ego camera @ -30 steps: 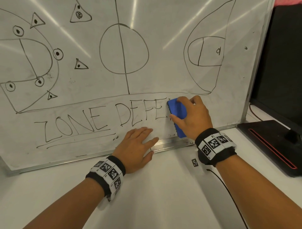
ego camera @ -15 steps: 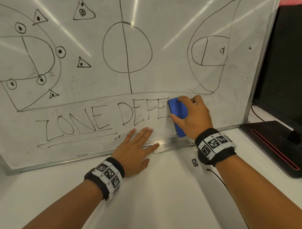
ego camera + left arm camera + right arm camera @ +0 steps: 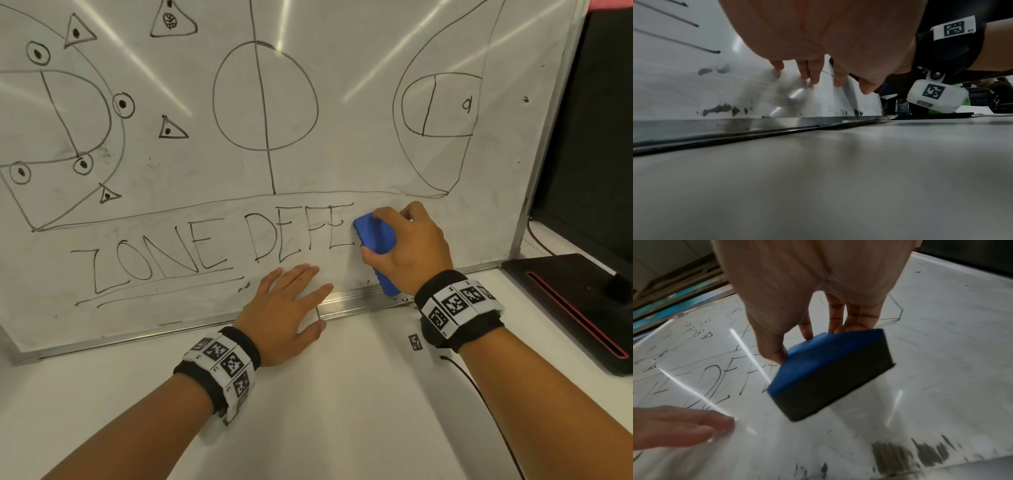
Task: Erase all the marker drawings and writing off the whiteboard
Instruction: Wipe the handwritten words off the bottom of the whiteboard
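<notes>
A left hand (image 3: pixel 291 308), fingers spread flat, braces the lower edge of the propped whiteboard (image 3: pixel 342 61) as the right hand (image 3: pixel 414 246) pinches a blue eraser (image 3: pixel 375 233) by its sides beside "ZONE DEFE" (image 3: pixel 212 250); the foam block looks light and soft, best gripped there. A black stand (image 3: pixel 565 301) sits close at right

The whiteboard (image 3: pixel 359 164) leaned upright on the table, carrying a court diagram and "ZONE DEFE" (image 3: pixel 205 246). A blue eraser (image 3: pixel 375 233) — dark felt underneath — lay against it, just right of the letters.
</notes>
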Motion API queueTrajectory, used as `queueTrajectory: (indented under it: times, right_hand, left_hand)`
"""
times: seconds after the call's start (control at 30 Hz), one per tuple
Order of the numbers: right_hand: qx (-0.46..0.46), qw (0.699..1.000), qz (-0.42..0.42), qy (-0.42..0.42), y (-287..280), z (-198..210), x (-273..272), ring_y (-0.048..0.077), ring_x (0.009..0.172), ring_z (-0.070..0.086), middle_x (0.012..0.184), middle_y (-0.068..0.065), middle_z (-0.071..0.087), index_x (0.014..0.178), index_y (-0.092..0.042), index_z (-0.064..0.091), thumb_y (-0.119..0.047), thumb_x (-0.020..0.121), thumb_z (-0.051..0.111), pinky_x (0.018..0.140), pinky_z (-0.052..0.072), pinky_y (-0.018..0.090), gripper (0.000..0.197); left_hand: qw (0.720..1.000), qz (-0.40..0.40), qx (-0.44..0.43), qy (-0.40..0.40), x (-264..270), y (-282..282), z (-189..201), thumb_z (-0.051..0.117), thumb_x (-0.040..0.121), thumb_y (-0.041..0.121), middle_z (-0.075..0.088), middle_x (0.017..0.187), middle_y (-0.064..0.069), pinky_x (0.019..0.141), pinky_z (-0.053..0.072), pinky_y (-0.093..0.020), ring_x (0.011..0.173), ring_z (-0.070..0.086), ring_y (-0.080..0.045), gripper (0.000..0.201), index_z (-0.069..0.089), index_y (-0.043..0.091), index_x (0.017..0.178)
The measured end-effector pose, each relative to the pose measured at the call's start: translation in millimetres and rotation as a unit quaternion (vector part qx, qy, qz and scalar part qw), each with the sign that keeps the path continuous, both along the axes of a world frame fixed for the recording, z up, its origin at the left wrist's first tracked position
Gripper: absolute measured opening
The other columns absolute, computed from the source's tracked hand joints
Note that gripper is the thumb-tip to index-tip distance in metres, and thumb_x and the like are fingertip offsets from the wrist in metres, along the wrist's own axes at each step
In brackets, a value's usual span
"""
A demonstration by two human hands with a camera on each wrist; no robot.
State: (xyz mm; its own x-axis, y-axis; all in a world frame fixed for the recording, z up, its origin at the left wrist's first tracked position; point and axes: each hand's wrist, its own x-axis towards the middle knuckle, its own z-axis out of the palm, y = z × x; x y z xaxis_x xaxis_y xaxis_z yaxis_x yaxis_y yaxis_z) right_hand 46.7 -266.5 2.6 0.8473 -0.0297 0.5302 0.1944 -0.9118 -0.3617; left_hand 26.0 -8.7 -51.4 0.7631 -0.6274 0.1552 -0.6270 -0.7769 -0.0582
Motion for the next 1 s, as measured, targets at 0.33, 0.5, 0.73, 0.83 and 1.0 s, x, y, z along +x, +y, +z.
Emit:
queueTrajectory:
  times: [0.33,0.5,0.73,0.83,1.0]
  right_hand:
    - [-0.007,1.000,-0.011,0.023,0.4,-5.5,-1.1,0.019,0.079,0.051,0.105,-0.002,0.039,0.124,-0.033,0.050,-0.049,0.076,0.075,0.064,0.052,0.032,0.056]
    - [-0.023,0.996,-0.011,0.088,-0.2,-9.5,-4.4,0.020,0.076,0.051,0.103,-0.001,0.040,0.120,-0.033,0.049,-0.049,0.074,0.076,0.062,0.049,0.032,0.055]
    - [-0.029,0.994,-0.011,0.108,-0.4,-7.2,-5.0,0.022,0.075,0.053,0.102,0.000,0.041,0.116,-0.033,0.048,-0.050,0.073,0.076,0.062,0.051,0.034,0.054]
    - [-0.060,0.984,-0.002,0.167,-0.2,-9.7,-7.1,0.023,0.077,0.053,0.101,0.000,0.043,0.114,-0.034,0.047,-0.050,0.070,0.077,0.064,0.049,0.034,0.055]
    - [-0.055,0.991,-0.002,0.119,-1.4,-4.6,-3.9,0.022,0.075,0.052,0.102,0.000,0.041,0.113,-0.033,0.048,-0.044,0.069,0.079,0.063,0.052,0.034,0.055]
  left_hand:
    - [0.998,-0.016,0.020,-0.050,6.7,4.6,-5.2,0.027,0.097,0.056,0.027,0.163,-0.004,0.120,0.020,-0.050,0.151,0.020,-0.022,0.061,0.035,0.032,0.152]
    - [0.999,-0.015,0.025,-0.044,7.7,5.1,-5.6,0.023,0.097,0.056,0.020,0.165,-0.002,0.122,0.014,-0.048,0.153,0.014,-0.020,0.062,0.031,0.033,0.154]
    - [0.998,-0.016,0.028,-0.048,8.2,5.5,-6.1,0.024,0.097,0.055,0.023,0.164,-0.003,0.122,0.015,-0.047,0.152,0.016,-0.021,0.062,0.031,0.032,0.154]
    - [0.998,-0.016,0.030,-0.046,9.0,5.6,-6.5,0.024,0.096,0.054,0.023,0.164,-0.003,0.122,0.016,-0.048,0.152,0.016,-0.021,0.062,0.032,0.031,0.153]
    - [0.998,-0.014,0.035,-0.047,9.7,5.8,-7.7,0.024,0.095,0.053,0.021,0.165,-0.003,0.122,0.015,-0.048,0.153,0.014,-0.020,0.063,0.032,0.031,0.153]
